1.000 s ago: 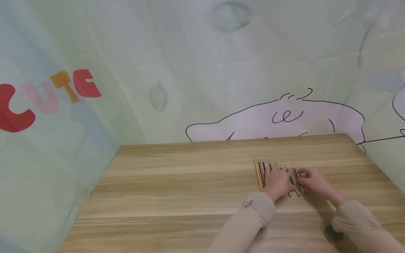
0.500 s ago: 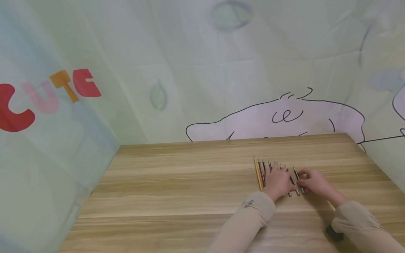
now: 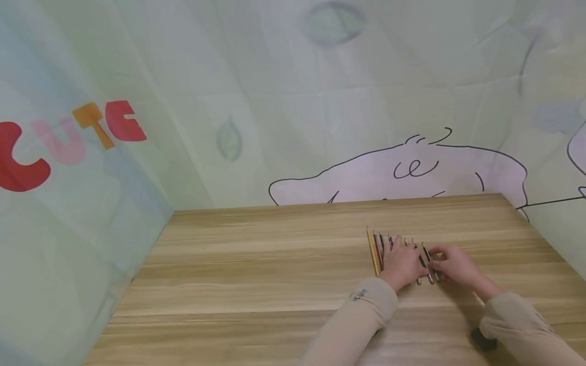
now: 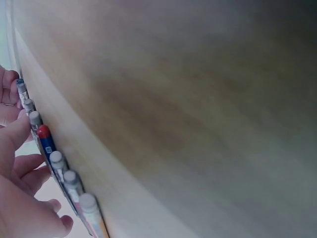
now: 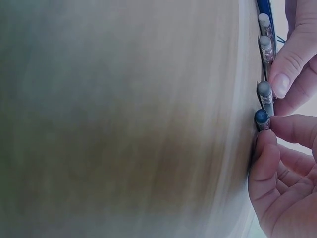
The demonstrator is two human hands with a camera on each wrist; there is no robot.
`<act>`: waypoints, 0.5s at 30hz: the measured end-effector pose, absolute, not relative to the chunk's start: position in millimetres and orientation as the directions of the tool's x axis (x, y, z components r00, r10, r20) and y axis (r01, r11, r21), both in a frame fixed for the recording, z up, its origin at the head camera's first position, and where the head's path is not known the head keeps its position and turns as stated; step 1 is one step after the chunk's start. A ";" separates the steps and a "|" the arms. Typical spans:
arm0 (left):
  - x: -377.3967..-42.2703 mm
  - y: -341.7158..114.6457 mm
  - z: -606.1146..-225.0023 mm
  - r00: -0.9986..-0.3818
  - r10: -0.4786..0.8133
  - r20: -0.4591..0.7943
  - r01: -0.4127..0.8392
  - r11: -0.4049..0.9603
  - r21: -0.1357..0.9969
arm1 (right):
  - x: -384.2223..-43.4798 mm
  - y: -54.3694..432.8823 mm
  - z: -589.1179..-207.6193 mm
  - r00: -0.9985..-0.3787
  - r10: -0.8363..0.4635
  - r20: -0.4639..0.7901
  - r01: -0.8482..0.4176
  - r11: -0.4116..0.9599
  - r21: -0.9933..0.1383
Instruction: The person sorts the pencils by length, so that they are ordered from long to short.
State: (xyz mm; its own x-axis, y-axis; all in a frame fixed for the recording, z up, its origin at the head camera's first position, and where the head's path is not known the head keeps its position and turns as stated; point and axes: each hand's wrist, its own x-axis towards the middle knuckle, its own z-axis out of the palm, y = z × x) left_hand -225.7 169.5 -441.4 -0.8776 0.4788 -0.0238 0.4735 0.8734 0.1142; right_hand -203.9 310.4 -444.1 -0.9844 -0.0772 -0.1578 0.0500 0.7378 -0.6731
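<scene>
Several pencils lie side by side in a row on the wooden table. At the row's left end are a yellow pencil [image 3: 373, 250] and a dark red pencil [image 3: 378, 249]. My left hand [image 3: 402, 262] rests over the middle of the row with its fingers spread, hiding parts of the pencils. Among the eraser ends in the left wrist view is a blue pen [image 4: 48, 144] with a red end. My right hand [image 3: 455, 262] pinches a dark pencil [image 3: 426, 252] at the row's right end. Its blue end [image 5: 262, 117] shows between thumb and fingers, close beside the neighbouring pencil [image 5: 265, 91].
The wooden table [image 3: 252, 259] extends left and in front of the row. A printed cloth backdrop [image 3: 220, 101] rises behind its back edge and along the left side. A black object [image 3: 483, 339] sits at the right sleeve's cuff.
The dark pencil in my right hand has shifted slightly left, closer to the row, and its tip sits a little nearer to me. My left hand has stayed in place.
</scene>
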 end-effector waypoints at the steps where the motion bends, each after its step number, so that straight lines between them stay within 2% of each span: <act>1: -225.7 169.6 -441.4 -0.877 0.480 -0.023 0.474 0.873 0.116 | -203.6 310.4 -443.7 -0.984 -0.078 -0.158 0.049 0.738 -0.673; 7: -227.3 170.0 -440.7 -0.877 0.481 -0.006 0.476 0.870 0.128 | -201.9 310.4 -443.4 -0.987 -0.078 -0.142 0.037 0.742 -0.670; 15: -231.9 166.3 -440.5 -0.877 0.475 0.077 0.481 0.864 0.151 | -200.5 310.2 -443.7 -0.990 -0.082 -0.118 0.020 0.735 -0.677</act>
